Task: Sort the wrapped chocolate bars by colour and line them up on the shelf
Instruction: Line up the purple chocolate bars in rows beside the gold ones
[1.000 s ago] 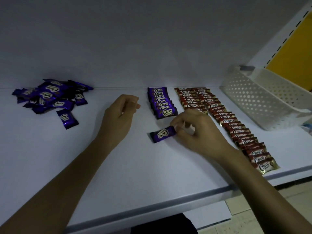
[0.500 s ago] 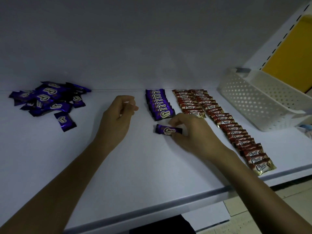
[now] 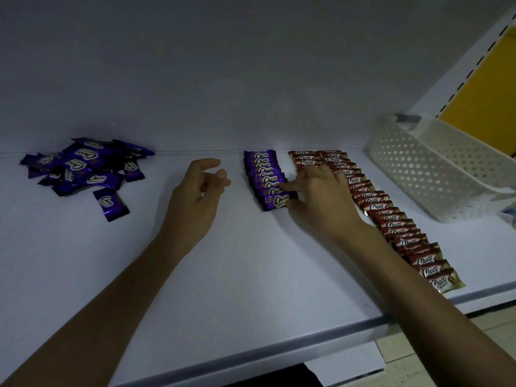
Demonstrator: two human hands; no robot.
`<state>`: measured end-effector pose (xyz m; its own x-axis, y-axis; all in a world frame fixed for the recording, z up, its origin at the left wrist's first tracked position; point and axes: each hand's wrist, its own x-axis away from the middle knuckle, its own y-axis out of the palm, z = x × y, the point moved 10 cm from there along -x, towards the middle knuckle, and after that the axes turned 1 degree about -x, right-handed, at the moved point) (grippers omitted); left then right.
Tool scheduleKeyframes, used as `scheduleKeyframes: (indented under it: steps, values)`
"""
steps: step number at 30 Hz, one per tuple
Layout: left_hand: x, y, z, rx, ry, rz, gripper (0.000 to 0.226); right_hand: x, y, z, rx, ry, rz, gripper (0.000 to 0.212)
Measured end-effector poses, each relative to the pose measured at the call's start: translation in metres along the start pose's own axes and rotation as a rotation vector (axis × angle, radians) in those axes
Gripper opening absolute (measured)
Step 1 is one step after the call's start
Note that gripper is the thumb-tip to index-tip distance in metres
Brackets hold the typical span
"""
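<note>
Two hands: both are over the shelf [image 3: 251, 275]. The left hand [image 3: 195, 196] hovers with fingers loosely curled and holds nothing. The right hand [image 3: 321, 199] pinches the right end of the front purple bar [image 3: 275, 201].
Red rows [image 3: 391, 219]: they run from the shelf's front edge to the back, and the right forearm crosses just over them. A low pull-back could drag the near bars out of line or off the edge.
Front purple bar: it lies flat at the near end of the purple row [image 3: 261, 166], lapped against the bar behind.
Purple row: the bars overlap like shingles, so a sideways nudge from the right fingertips could fan the whole line.
Loose purple pile [image 3: 81, 166]: unsorted and well apart at the far left, with a stray bar [image 3: 110, 203] just beside it. The slick wrappers may lift two at once.
Basket [image 3: 418, 174]: at the far right, beside the red rows.
</note>
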<state>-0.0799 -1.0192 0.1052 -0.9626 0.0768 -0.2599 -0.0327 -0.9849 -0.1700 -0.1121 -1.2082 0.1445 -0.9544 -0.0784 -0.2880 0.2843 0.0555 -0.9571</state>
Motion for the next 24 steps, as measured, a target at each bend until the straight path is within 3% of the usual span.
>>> scheduleKeyframes:
  steps: [4,7,10,13,16,19,22,24]
  values:
    - [0.001,0.0,0.002,-0.088,0.024,-0.007,0.014,0.0,0.0,0.001,-0.017,0.009,0.002,0.029]
    - [0.005,0.001,0.009,-0.298,0.1,0.001,0.018,0.0,-0.001,0.003,-0.036,0.002,0.03,0.03]
    - [0.006,0.012,0.013,-0.627,0.16,-0.055,0.053,0.002,-0.004,0.008,-0.094,-0.006,0.11,0.031]
    - [-0.003,0.033,0.008,-0.992,0.151,-0.218,0.075,0.007,-0.006,0.014,-0.138,0.009,0.221,0.026]
    - [-0.019,0.052,-0.007,-1.284,0.05,-0.366,0.059,0.014,-0.011,0.015,-0.181,0.024,0.312,0.025]
    - [-0.032,0.068,-0.008,-1.438,-0.009,-0.388,0.059,0.019,-0.014,0.018,-0.188,0.025,0.346,0.025]
    - [-0.038,0.079,-0.004,-1.534,-0.004,-0.365,0.053,0.019,-0.008,0.023,-0.194,0.033,0.301,0.026]
    - [-0.038,0.083,-0.002,-1.585,0.004,-0.36,0.045,0.017,0.002,0.023,-0.235,0.028,0.178,0.027]
